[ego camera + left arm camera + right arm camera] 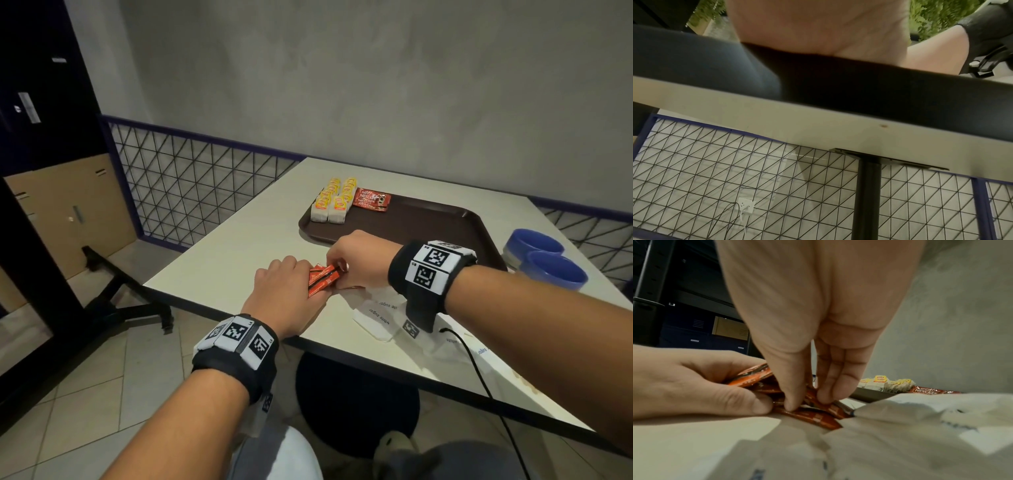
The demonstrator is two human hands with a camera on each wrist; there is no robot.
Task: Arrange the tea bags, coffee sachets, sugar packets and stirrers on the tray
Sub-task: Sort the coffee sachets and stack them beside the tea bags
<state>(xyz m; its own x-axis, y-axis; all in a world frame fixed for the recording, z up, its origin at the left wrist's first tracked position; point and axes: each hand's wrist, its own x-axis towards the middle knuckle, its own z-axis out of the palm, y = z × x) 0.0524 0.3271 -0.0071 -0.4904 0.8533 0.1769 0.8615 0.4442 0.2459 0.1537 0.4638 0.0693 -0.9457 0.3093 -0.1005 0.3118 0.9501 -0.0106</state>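
1. The loose bundle of red-orange foil coffee sachets [323,279] sits on the pale bench [219,260], just short of the near rim of the dark brown plastic tray [428,222], and both hands are on it.
2. In the head view its long axis runs from near-left to far-right, slanting toward the tray's near edge.
3. The left hand [286,291] grasps the near-left end, thumb and curled fingers wrapped round the sachets; the right-wrist view shows that grip plainly [701,384].
4. The right hand [359,262] works the far-right end, its fingertips [791,404] pinching down onto the top sachets, so its grip is clenched on the same bundle.
5. The right hand is the nearer one to the tray, and the open tray floor lies ahead and to the right of the bundle.
6. Already on the tray's far-left corner stand two rows of yellow-tagged white tea bags [334,202], with a flat red Nescafé sachet stack [371,200] just beside them.
7. White paper sugar packets [380,313] lie on the bench by the right wrist, and two blue round bowls [548,263] sit off the tray's right end.
8. Likely next: carry the bundle forward and right, beside the Nescafé stack.
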